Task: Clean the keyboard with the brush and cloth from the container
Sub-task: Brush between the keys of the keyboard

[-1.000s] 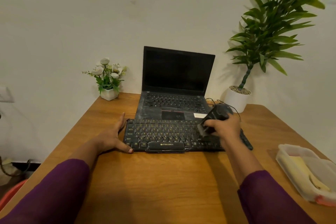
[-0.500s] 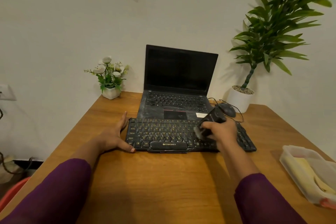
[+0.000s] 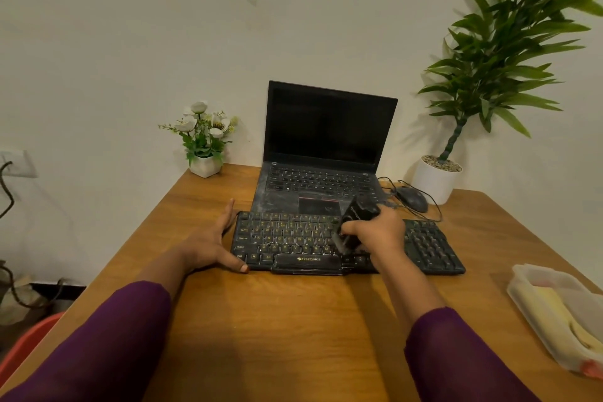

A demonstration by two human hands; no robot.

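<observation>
A dusty black keyboard (image 3: 293,238) lies across the middle of the wooden table (image 3: 293,320). My right hand (image 3: 378,233) grips a black brush (image 3: 354,222) whose bristles press on the keys right of the keyboard's centre. My left hand (image 3: 212,243) rests flat against the keyboard's left end, fingers straight and thumb along the front edge. At the right table edge stands a clear plastic container (image 3: 528,290) with a yellow cloth (image 3: 561,316) inside.
An open dusty laptop (image 3: 326,140) stands just behind the keyboard. A wired mouse (image 3: 411,199) and a white-potted tall plant (image 3: 437,178) are at the back right. A small flower pot (image 3: 205,147) sits at the back left.
My right hand has swept the brush leftward along the keyboard, from its right part toward the centre. My left hand has stayed at the keyboard's left end.
</observation>
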